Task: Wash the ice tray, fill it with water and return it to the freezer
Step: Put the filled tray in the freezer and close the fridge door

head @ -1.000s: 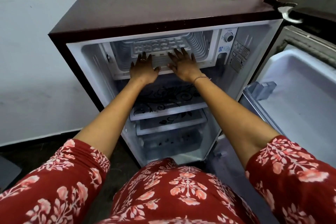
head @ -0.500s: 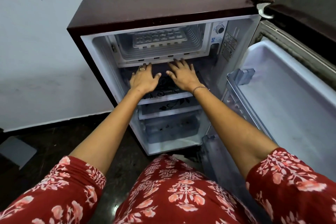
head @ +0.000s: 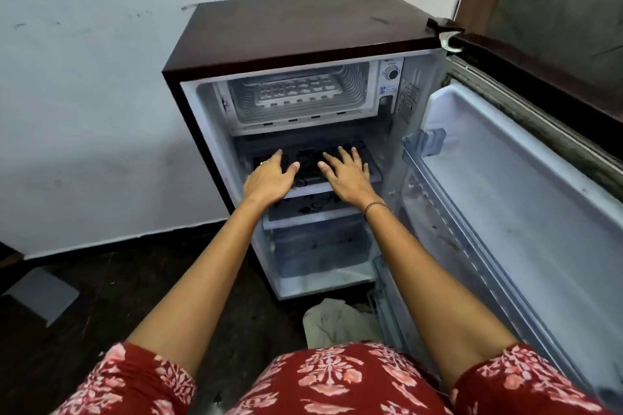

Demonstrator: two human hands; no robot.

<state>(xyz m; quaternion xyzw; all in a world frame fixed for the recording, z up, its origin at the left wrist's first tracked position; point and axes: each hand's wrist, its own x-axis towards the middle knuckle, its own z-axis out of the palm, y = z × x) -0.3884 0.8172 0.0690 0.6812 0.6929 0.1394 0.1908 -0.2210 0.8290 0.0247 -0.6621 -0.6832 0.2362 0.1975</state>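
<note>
Ice tray [head: 296, 89] is seen crosswise in the freezer [head: 303, 126], up-frame of left hand [head: 269, 178] and right hand [head: 349, 178], equally near; both grips spread, empty.

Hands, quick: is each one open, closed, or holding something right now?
Left hand: open, fingers spread, holding nothing.
Right hand: open, fingers spread, holding nothing.

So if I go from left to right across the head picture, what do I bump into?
grey sheet on the floor → left hand → right hand → dial → open fridge door
</note>
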